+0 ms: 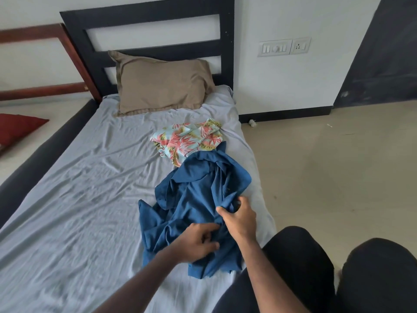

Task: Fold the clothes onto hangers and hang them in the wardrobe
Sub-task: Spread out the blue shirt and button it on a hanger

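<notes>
Tan pillow [161, 83] against black headboard [146, 12], grey sheet [79, 188], wall switches [284, 47]

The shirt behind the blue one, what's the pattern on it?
Pink and yellow leaves on light blue, seen in the head view: the floral shirt.

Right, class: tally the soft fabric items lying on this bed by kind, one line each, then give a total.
Garments: 2 – crumpled blue shirt, floral print shirt
Pillows: 1 – brown pillow
Sheets: 1 – grey bedsheet
Total: 4

Plain blue shirt [191, 199], pink-leaf print on a light blue shirt [187, 138], tan pillow [162, 84], pale grey sheet [79, 199].
</notes>
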### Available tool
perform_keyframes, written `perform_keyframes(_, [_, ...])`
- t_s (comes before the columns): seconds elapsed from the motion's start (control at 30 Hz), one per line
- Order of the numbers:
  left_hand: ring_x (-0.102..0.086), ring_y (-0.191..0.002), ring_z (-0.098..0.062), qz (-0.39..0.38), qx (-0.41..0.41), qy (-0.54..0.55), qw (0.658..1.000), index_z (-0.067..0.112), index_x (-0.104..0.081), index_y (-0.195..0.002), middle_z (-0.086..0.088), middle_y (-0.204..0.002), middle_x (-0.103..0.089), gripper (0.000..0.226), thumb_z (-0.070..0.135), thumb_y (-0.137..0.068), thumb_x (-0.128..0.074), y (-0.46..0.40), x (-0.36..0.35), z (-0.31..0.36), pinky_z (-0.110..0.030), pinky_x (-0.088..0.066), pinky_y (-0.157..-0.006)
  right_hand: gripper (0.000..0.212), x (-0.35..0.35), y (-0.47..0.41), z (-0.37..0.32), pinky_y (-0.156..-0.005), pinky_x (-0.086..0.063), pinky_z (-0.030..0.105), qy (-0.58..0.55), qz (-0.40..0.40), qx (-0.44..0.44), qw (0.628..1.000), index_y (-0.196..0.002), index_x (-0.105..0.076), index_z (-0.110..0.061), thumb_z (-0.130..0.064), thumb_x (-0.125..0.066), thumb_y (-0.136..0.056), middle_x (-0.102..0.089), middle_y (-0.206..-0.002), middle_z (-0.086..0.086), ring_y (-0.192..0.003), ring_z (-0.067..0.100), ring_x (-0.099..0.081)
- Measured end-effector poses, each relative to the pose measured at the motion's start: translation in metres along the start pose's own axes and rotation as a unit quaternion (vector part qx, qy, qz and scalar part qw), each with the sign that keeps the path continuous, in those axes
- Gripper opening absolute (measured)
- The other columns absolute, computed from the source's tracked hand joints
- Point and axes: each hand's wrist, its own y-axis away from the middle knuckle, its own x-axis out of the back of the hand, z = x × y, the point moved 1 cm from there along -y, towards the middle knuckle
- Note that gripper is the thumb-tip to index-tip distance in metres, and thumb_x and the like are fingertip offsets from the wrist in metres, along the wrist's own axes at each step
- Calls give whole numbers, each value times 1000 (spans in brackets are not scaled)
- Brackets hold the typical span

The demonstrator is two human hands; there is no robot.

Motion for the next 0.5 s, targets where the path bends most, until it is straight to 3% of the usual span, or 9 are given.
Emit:
perform_keyframes(0.1, [-54,-52,-8,0,38,109,993,5,-71,-111,-2,-68,-62,19,10,-100,-56,-15,22,5,-24,-47,-56,67,3,0,-11,-99,-48,50,46,-2,-31,998,-120,-49,-30,-72,-65,-70,-65,-111,-9,-108,26,-65])
perform_keyframes(0.17, [-59,-54,-11,-27,43,71,996,8,-71,-104,-3,-72,-66,21,2,-96,-52,-26,32,16,-25,-51,-57,85,5,1,-25,-98,-43,51,93,-19,-60,994,-129,-43,-29,-81,-64,-65,-60,-118,-9,-112,27,-62])
perform_keyframes(0.2, [-62,-57,-13,-44,42,40,997,11,-71,-100,-3,-75,-67,25,-1,-92,-50,-31,36,23,-24,-53,-59,79,4,-1,-30,-97,-42,51,118,-17,-69,990,-127,-45,-27,-74,-67,-68,-60,-117,-7,-112,28,-62])
perform_keyframes(0.3, [-69,-70,-19,-19,50,1,999,6,-72,-95,-5,-80,-70,26,-3,-88,-49,-51,53,36,-21,-55,-66,15,15,-11,-39,-94,-44,48,122,27,-71,990,-106,-61,-25,-33,-58,-94,-62,-105,-2,-99,27,-58])
perform_keyframes(0.33, [-69,-75,-19,12,50,-6,999,7,-73,-96,-4,-83,-71,23,0,-89,-52,-57,60,37,-26,-57,-71,11,22,-16,-40,-91,-45,45,112,56,-55,991,-97,-61,-26,-26,-51,-98,-59,-98,-3,-92,26,-54])
perform_keyframes(0.4, [-64,-84,-17,77,36,-26,996,12,-69,-110,-4,-92,-69,20,8,-94,-58,-67,75,40,-39,-56,-85,24,35,-30,-47,-80,-44,41,89,86,15,992,-78,-50,-23,-19,-45,-100,-53,-83,-2,-81,26,-48])
perform_keyframes(0.5, [-54,-113,-20,128,-17,-8,992,26,-43,-144,-7,-127,-55,53,11,-95,-58,-81,108,54,-34,-45,-96,32,64,-43,-88,-65,-31,41,-83,26,108,990,-66,-29,-15,-15,-53,-88,-36,-63,5,-66,24,-35])
